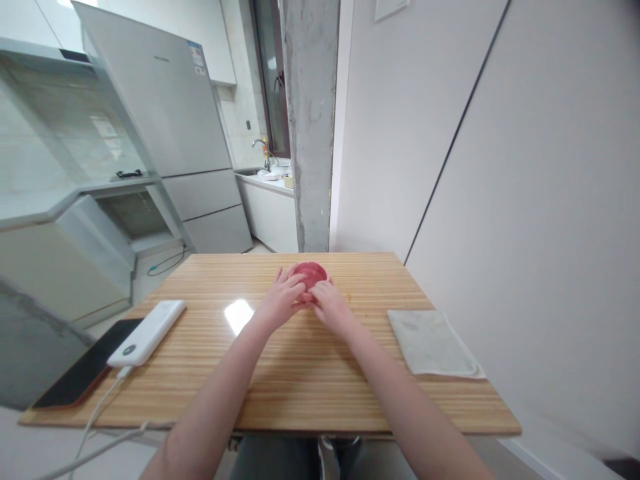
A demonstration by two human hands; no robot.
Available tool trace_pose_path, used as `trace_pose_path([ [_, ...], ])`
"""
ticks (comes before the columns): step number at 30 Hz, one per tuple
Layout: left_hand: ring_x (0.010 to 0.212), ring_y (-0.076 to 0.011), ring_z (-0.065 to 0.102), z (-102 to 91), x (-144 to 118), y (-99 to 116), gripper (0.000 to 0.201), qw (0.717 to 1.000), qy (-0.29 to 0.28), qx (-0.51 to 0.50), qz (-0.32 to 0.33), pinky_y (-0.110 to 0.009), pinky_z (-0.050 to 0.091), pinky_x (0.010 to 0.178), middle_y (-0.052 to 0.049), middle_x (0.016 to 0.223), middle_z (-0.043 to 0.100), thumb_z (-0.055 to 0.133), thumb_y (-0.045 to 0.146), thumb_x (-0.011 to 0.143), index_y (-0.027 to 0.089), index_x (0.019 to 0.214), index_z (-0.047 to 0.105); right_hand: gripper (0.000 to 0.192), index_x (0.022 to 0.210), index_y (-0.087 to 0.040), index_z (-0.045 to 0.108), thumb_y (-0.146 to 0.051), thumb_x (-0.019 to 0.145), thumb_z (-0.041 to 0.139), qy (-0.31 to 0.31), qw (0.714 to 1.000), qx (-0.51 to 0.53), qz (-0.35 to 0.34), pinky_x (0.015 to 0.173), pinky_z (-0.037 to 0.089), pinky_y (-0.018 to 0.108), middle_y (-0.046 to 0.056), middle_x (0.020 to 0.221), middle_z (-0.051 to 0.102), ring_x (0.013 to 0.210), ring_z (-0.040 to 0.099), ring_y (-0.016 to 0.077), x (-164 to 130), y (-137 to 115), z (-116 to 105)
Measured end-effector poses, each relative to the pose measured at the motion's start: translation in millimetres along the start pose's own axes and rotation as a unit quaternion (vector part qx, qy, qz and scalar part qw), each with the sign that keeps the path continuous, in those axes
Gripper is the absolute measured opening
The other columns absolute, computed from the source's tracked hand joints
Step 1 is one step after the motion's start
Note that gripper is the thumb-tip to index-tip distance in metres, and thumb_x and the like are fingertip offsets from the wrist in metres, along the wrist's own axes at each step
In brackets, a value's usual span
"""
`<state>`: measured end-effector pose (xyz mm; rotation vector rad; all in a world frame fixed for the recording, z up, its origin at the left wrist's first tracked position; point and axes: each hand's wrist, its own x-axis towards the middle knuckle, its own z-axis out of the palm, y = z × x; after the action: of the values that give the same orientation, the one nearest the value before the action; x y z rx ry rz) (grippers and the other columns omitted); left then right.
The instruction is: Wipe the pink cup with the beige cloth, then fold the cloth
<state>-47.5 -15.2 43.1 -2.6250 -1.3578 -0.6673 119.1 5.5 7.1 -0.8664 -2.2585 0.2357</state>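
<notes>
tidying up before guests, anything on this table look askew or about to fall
The dark phone at the table's left corner juts over the edge. The white power bank lies askew, partly on it. Folded cloth sits flat.

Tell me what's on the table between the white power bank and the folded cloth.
In the head view, both hands, left and right, holding a red object, lie between power bank and cloth.
</notes>
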Motion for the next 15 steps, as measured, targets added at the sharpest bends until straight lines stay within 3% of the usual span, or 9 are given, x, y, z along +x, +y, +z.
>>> trace_pose_path([
  [3, 0.127, -0.022, 0.035, 4.3, -14, -14, 0.014, 1.0, 0.012, -0.019, -0.013, -0.039, 0.028, 0.107, -0.006, 0.097, 0.061, 0.055, 0.035, 0.082, 0.021, 0.08, 0.057, 0.019, 0.101, -0.02, 0.055, -0.027, 0.083, 0.054, 0.059, 0.997, 0.057, -0.008, 0.102, 0.032, 0.044, 0.008, 0.105, 0.058, 0.106, 0.05, 0.022, -1, -3, 2],
  [7, 0.1, -0.0242, 0.052, 14.0, -36, -46, 0.016, 0.989, 0.05, 0.036, -0.133, -0.039, 0.041, 0.09, -0.007, 0.089, 0.06, 0.06, 0.033, 0.077, 0.019, 0.074, 0.053, 0.045, 0.125, -0.017, 0.043, -0.029, 0.083, 0.053, 0.131, 0.989, 0.051, 0.035, 0.104, 0.032, 0.045, 0.014, 0.124, 0.048, 0.122, 0.04, 0.0245, -5, 13, 5],
  [11, 0.086, -0.0246, 0.054, 9.6, -53, -79, 0.022, 0.952, 0.058, 0.128, -0.273, -0.039, 0.038, 0.087, -0.009, 0.086, 0.062, 0.057, 0.038, 0.076, 0.018, 0.07, 0.052, 0.04, 0.123, -0.017, 0.046, -0.025, 0.084, 0.048, 0.108, 0.991, 0.031, 0.069, 0.102, 0.035, 0.046, 0.014, 0.121, 0.051, 0.118, 0.043, 0.0244, -8, 26, 11],
  [15, 0.089, -0.0262, 0.053, -2.7, -65, -89, 0.023, 0.901, 0.066, 0.194, -0.383, -0.04, 0.034, 0.09, -0.01, 0.089, 0.063, 0.053, 0.039, 0.077, 0.017, 0.076, 0.056, 0.025, 0.107, -0.018, 0.056, -0.023, 0.083, 0.048, 0.087, 0.993, 0.037, 0.064, 0.099, 0.038, 0.044, 0.012, 0.113, 0.055, 0.112, 0.048, 0.0229, -8, 28, 13],
])
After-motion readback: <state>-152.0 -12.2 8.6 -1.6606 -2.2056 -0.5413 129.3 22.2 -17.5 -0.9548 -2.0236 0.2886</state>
